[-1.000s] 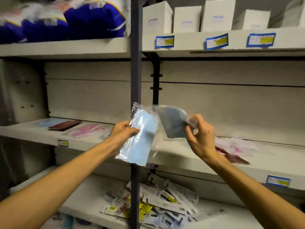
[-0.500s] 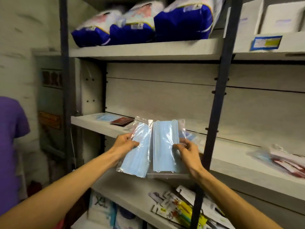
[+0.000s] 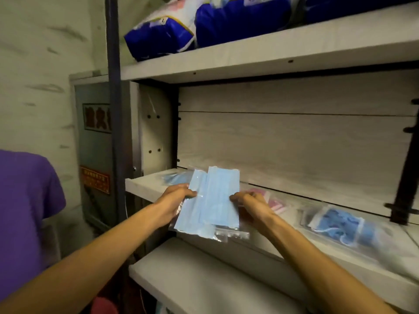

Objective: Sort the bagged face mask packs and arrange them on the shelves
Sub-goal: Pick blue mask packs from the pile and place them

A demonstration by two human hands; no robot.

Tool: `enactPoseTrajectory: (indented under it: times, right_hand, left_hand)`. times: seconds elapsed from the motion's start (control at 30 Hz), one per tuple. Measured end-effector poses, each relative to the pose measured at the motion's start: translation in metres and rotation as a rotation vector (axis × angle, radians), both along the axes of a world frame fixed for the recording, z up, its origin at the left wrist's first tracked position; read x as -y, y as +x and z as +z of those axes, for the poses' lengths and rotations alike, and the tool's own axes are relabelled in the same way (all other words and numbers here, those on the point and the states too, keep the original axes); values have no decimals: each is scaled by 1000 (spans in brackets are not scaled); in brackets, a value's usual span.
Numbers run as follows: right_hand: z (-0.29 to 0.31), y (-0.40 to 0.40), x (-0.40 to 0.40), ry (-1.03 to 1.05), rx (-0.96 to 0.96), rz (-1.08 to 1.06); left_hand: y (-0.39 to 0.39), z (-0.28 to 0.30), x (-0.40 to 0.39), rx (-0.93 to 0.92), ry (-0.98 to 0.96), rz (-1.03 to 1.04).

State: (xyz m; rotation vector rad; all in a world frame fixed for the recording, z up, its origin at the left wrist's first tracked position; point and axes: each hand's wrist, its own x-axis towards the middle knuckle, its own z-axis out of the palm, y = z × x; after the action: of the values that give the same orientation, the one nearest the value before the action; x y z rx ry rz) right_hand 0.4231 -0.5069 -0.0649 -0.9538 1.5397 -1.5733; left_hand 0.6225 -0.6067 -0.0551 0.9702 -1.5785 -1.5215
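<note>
Two light blue bagged mask packs [image 3: 209,201] overlap in front of the middle shelf [image 3: 145,185]. My left hand [image 3: 174,200] grips their left edge and my right hand [image 3: 248,203] pinches their right edge. More blue packs [image 3: 175,177] lie on the shelf just behind them at its left end. A pink pack [image 3: 273,201] lies to the right of my right hand. Farther right sits a bag of blue patterned masks [image 3: 340,225].
Blue and white bulk bags [image 3: 204,26] fill the top shelf. A dark upright post [image 3: 114,109] stands left of the shelves and another [image 3: 405,182] at the right. A person in a purple sleeve [image 3: 25,211] stands close on the left. A bare lower shelf [image 3: 192,275] lies below.
The view swung left along the shelving. My hands brought the two blue packs together, overlapping, and carried them toward the left end of the middle shelf.
</note>
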Motion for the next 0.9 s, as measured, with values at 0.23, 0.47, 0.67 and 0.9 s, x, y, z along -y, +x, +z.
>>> enactPoseTrajectory:
  times: [0.23, 0.47, 0.67, 0.9]
  right_hand:
    - [3, -6, 94, 40, 4, -51]
    - [9, -1, 184, 73, -84, -118]
    - [19, 16, 259, 163, -109, -88]
    - [10, 23, 334, 324, -721, -248]
  left_hand:
    - [-7, 8, 98, -11, 66, 8]
    - [-10, 0, 191, 133, -152, 35]
    - [-7, 0, 284, 253, -406, 45]
    - [-14, -19, 371, 456, -522, -120]
